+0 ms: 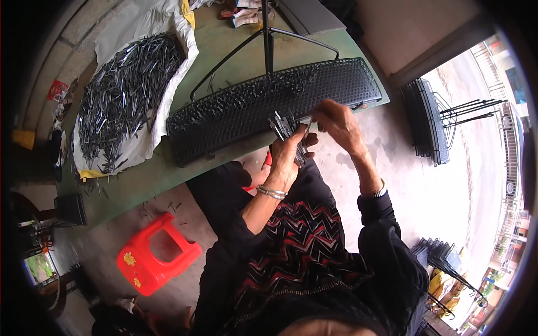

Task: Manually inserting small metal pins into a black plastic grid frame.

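My left hand (pixel 287 150) is closed round a bundle of thin dark strips (pixel 284 124), whose ends stick out above and below the fingers. Just to its right, my right hand (pixel 336 120) is pinched on a single thin strip (pixel 307 124) beside the bundle. Beyond both hands lies a long black perforated rack (pixel 224 136) with a dark rod frame (pixel 268 53) rising from its far side. Many small dark strips stand in the rack's holes, mostly along the far and left parts. The near and right-hand holes show bare mesh.
A large heap of loose strips (pixel 129 89) lies on a white sack (pixel 175 84) at the left of the green table (pixel 131 193). A red plastic stool (pixel 147 280) stands on the floor at lower left. More black racks (pixel 428 123) stand at right.
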Action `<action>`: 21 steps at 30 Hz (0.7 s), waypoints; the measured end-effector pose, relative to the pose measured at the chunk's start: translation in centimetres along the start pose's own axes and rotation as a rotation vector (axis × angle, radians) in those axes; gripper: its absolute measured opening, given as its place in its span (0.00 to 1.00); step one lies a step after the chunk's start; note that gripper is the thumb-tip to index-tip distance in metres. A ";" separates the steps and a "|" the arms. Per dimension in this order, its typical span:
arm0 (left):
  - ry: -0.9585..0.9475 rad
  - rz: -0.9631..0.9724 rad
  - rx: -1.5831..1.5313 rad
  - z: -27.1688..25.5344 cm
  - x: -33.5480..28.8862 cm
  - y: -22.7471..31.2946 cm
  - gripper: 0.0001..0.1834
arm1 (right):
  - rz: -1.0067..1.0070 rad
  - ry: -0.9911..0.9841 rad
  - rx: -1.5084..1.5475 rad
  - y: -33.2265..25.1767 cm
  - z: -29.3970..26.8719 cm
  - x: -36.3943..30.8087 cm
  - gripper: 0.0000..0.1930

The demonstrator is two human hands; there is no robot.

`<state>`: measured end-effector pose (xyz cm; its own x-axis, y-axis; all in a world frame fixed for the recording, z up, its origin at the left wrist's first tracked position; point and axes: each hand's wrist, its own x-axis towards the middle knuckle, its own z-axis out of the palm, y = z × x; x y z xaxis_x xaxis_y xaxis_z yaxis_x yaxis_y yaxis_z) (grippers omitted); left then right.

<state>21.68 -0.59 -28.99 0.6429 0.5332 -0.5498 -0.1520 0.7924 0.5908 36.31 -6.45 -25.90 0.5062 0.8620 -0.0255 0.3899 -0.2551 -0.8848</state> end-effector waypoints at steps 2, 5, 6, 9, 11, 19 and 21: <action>-0.022 -0.017 -0.007 0.0 0.0 0.0 0.12 | 0.026 0.268 -0.014 0.1 -0.3 0.8 0.05; -0.052 -0.043 -0.031 -0.1 0.4 -0.2 0.14 | -0.249 0.566 -0.301 1.2 -0.9 3.3 0.05; -0.056 -0.035 -0.062 0.2 0.3 -0.3 0.14 | -0.294 0.600 -0.257 1.8 -0.9 4.2 0.05; -0.061 -0.023 -0.047 0.2 0.7 -0.6 0.14 | -0.342 0.643 -0.265 3.2 -0.4 6.2 0.04; -0.054 -0.017 -0.006 0.1 0.8 -0.7 0.13 | -0.372 0.612 -0.213 3.2 0.0 6.7 0.04; -0.085 -0.001 -0.044 0.3 0.4 -0.8 0.09 | -0.394 0.577 -0.275 2.7 0.3 7.1 0.02; -0.087 -0.001 -0.049 0.4 0.4 -0.8 0.08 | -0.374 0.554 -0.270 2.8 0.3 6.9 0.03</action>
<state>22.34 -1.14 -29.39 0.7052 0.5066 -0.4960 -0.1863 0.8074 0.5598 40.65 -1.08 -28.75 0.5896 0.5825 0.5595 0.7535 -0.1473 -0.6407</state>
